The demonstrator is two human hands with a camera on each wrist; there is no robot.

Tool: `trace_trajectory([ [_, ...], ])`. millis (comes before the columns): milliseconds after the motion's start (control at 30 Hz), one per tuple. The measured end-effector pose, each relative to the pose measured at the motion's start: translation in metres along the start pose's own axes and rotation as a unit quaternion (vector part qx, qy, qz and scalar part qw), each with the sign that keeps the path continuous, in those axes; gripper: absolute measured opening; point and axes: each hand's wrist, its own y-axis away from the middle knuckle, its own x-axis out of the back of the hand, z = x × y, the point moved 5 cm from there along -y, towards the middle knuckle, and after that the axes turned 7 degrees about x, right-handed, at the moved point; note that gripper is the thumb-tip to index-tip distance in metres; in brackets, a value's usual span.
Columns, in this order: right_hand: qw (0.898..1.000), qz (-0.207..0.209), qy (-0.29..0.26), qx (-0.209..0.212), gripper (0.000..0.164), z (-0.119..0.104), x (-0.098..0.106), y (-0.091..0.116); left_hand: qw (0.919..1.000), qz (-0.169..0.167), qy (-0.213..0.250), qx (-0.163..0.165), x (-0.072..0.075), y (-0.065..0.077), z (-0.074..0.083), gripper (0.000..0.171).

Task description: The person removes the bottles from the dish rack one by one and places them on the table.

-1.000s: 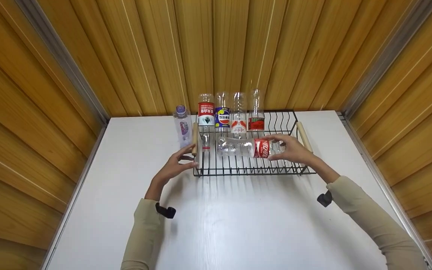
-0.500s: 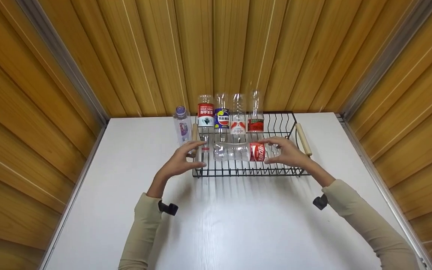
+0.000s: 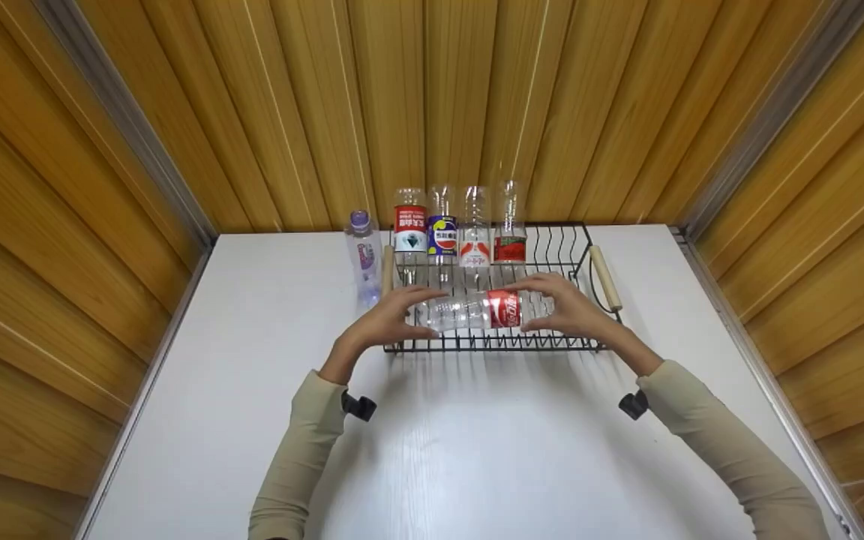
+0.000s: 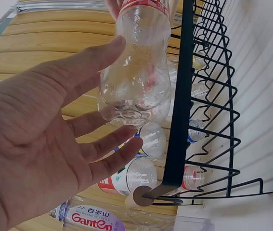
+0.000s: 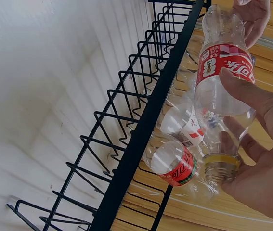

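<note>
A clear bottle with a red Coca-Cola-style label (image 3: pixel 504 308) lies sideways above the front of a black wire rack (image 3: pixel 507 343). My right hand (image 3: pixel 571 306) holds it near the neck, thumb on the near side and fingers on the far side. The neck (image 5: pixel 221 166) shows a gold ring in the right wrist view. My left hand (image 3: pixel 391 319) is spread around the base end, thumb in front. In the left wrist view its fingers (image 4: pixel 114 156) look loosely extended beneath the base; whether they touch is unclear.
Several bottles stand neck-down in the rack's back row, including a red-and-white-labelled one (image 3: pixel 410 229) and a blue-labelled one (image 3: pixel 442 235). A Ganten bottle (image 3: pixel 364 259) stands left of the rack. Wooden handles (image 3: pixel 604 279) flank the rack, and wood-panelled walls (image 3: pixel 447 97) surround the white table (image 3: pixel 477 450).
The bottle in my right hand has moved left and nearer the rack's front edge. My left hand has come off the rack's left handle and moved right, around the bottle's base end.
</note>
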Motion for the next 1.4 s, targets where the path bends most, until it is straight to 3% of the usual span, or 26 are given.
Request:
trace_trajectory([
  [533, 0.998, 0.008, 0.054, 0.043, 0.067, -0.011, 0.001, -0.007, 0.9976, -0.019, -0.06, 0.03, -0.005, -0.01, 0.014, 0.064],
  [867, 0.995, -0.025, 0.083, 0.048, 0.074, -0.008, -0.005, -0.006, 0.9977, -0.01, -0.067, 0.008, -0.006, -0.002, 0.011, 0.061],
  [1000, 0.997, -0.022, 0.066, 0.036, 0.08, -0.002, -0.001, -0.008, 0.9989, 0.006, -0.046, -0.001, 0.002, 0.002, 0.008, 0.059],
  [1167, 0.999, 0.01, 0.023, 0.025, 0.09, 0.012, 0.012, -0.003, 0.9997, 0.019, -0.013, -0.011, 0.009, 0.01, 0.002, 0.059],
  [1400, 0.999, 0.046, -0.008, -0.011, 0.086, 0.038, 0.03, 0.02, 0.9979, 0.018, 0.061, 0.015, 0.018, 0.028, -0.014, 0.057],
])
